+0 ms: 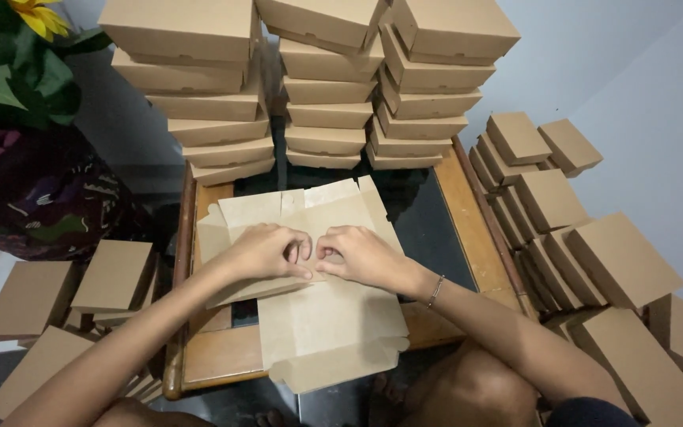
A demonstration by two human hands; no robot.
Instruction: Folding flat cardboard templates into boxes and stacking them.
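Flat box blank (318,300) at frame centre on a glass-topped table (468,213), left hand (266,251) and right hand (361,255) side by side on it, fingers curled together pressing a fold, box stacks (326,79) at top, more boxes (594,261) at right.

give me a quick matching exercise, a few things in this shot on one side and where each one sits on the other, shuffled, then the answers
Things
1. flat box blank
2. three tall stacks of boxes
3. yellow flower
4. bracelet

Places
A. top left corner of the view
B. on the right wrist
C. at the far end of the table
D. under both hands, the left hand and the right hand, in the middle of the table

Pairs: 1-D, 2-C, 3-A, 4-B
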